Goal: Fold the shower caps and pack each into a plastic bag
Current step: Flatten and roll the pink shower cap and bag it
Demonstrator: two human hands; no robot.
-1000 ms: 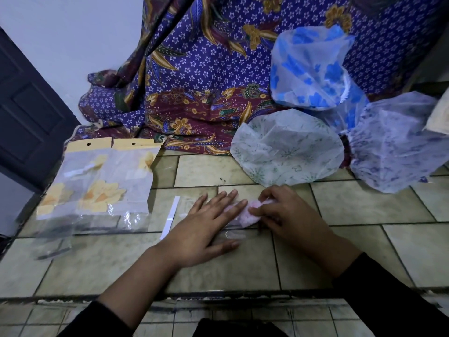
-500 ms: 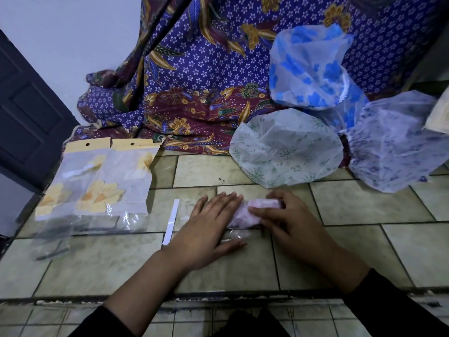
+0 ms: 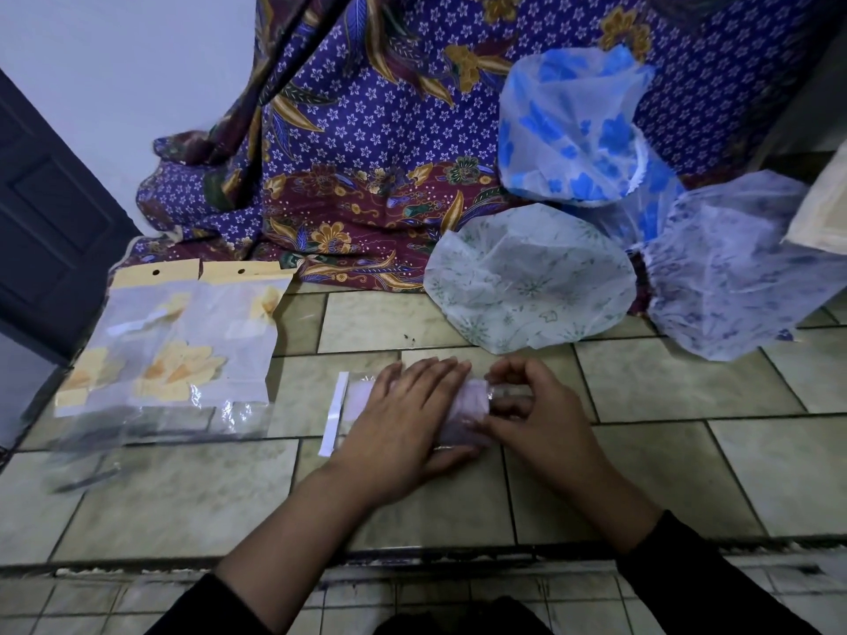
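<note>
A folded pink shower cap [image 3: 472, 401] lies inside a clear plastic bag [image 3: 355, 398] with a white strip along its left end, on the tiled floor. My left hand [image 3: 408, 419] lies flat on the bag with straight fingers and covers most of it. My right hand [image 3: 536, 405] is at the bag's right end, fingers curled, pinching the bag's open edge around the cap. Three unfolded caps lie beyond: a white green-flowered cap [image 3: 527, 281], a blue-flowered cap [image 3: 568, 135] and a pale purple cap [image 3: 733, 268].
Two packed bags with yellow header cards [image 3: 192, 341] lie at the left, over a few empty clear bags [image 3: 137, 428]. Purple batik cloth [image 3: 366, 153] hangs behind. A dark door [image 3: 46, 222] stands far left. A step edge [image 3: 412, 556] runs across below my wrists.
The pink cap has gone further into the bag. My left hand stays pressing the bag while my right hand has curled around the bag's open end.
</note>
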